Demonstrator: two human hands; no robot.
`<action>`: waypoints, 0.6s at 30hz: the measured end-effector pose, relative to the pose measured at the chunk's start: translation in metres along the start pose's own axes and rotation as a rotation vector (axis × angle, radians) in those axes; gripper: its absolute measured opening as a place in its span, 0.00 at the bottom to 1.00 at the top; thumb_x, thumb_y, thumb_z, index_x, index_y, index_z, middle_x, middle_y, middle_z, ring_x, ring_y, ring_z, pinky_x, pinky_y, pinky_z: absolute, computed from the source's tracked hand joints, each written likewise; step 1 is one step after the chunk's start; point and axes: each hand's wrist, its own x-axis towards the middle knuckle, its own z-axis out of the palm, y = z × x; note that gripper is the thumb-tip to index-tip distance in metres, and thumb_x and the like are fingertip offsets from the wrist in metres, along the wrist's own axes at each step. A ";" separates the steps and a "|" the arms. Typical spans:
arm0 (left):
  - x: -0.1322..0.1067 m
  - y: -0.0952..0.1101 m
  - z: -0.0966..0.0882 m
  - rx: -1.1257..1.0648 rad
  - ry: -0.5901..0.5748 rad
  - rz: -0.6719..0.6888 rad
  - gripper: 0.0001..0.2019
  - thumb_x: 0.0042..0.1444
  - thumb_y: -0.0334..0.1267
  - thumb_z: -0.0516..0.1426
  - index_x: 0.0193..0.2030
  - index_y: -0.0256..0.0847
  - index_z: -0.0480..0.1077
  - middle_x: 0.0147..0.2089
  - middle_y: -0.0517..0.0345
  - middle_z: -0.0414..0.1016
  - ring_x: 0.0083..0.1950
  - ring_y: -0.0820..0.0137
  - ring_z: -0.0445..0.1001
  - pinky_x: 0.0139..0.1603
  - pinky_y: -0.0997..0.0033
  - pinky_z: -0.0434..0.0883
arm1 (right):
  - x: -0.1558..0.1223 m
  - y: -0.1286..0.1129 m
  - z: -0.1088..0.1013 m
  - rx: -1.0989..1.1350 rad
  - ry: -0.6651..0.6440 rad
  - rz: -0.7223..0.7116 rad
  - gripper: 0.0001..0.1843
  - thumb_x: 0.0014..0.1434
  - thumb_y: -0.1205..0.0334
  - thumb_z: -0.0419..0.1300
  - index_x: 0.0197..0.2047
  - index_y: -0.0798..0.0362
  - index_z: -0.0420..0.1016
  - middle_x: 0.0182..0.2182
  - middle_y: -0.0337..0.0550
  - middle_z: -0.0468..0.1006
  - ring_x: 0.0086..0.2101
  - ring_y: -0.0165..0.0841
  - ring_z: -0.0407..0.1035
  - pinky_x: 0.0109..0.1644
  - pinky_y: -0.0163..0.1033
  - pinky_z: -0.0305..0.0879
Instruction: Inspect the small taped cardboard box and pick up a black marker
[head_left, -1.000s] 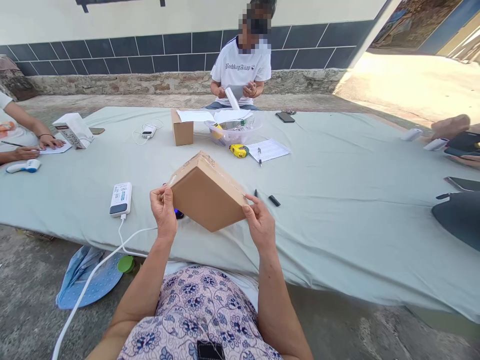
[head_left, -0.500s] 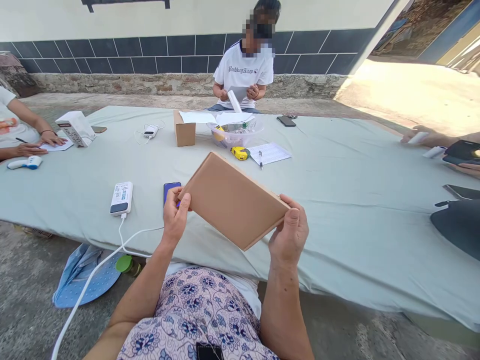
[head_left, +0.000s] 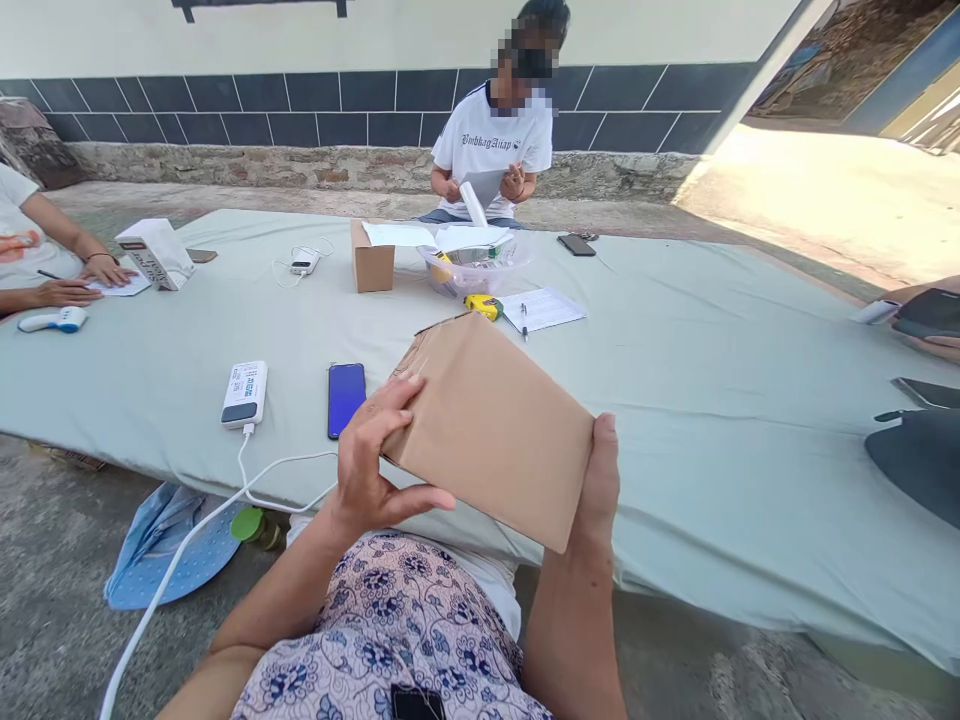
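Note:
A flat brown cardboard box is held up over the near edge of the cloth-covered table, its broad face turned toward me. My left hand grips its left edge, fingers on the face and thumb below. My right hand clasps the right edge, thumb along the side. A blue-screened phone lies on the cloth just left of the box.
A white power bank with a white cable lies left. Farther off are a small brown box, a clear bowl, a yellow tape measure and a paper sheet. Other people sit opposite, left and right.
The box has turned and come down toward me, its broad face now tilted up at the camera. Both hands shifted lower along its edges. The phone is now uncovered.

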 end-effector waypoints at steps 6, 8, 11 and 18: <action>-0.009 -0.012 0.005 -0.015 0.102 -0.360 0.32 0.63 0.59 0.60 0.68 0.44 0.67 0.65 0.42 0.76 0.63 0.53 0.77 0.59 0.60 0.77 | 0.010 0.002 -0.001 -0.117 0.008 -0.171 0.29 0.55 0.32 0.66 0.45 0.50 0.78 0.39 0.43 0.85 0.39 0.43 0.81 0.41 0.46 0.79; -0.010 -0.016 0.006 -0.015 0.139 -0.442 0.30 0.63 0.58 0.60 0.67 0.44 0.69 0.64 0.44 0.77 0.61 0.55 0.78 0.57 0.62 0.77 | 0.014 0.005 -0.002 -0.179 -0.005 -0.226 0.29 0.54 0.33 0.67 0.45 0.50 0.78 0.42 0.44 0.85 0.43 0.44 0.81 0.42 0.46 0.79; -0.010 -0.018 0.006 -0.030 0.182 -0.522 0.30 0.62 0.59 0.61 0.65 0.43 0.71 0.62 0.44 0.78 0.60 0.56 0.78 0.57 0.63 0.76 | 0.020 0.007 -0.004 -0.260 -0.047 -0.275 0.32 0.55 0.34 0.67 0.53 0.50 0.78 0.54 0.49 0.82 0.53 0.48 0.77 0.49 0.49 0.78; -0.011 -0.028 0.005 -0.012 0.260 -0.629 0.30 0.60 0.61 0.61 0.62 0.42 0.73 0.59 0.45 0.79 0.59 0.56 0.77 0.59 0.62 0.74 | 0.024 0.010 -0.009 -0.460 -0.155 -0.363 0.40 0.57 0.35 0.66 0.66 0.48 0.72 0.67 0.51 0.72 0.63 0.50 0.70 0.59 0.50 0.73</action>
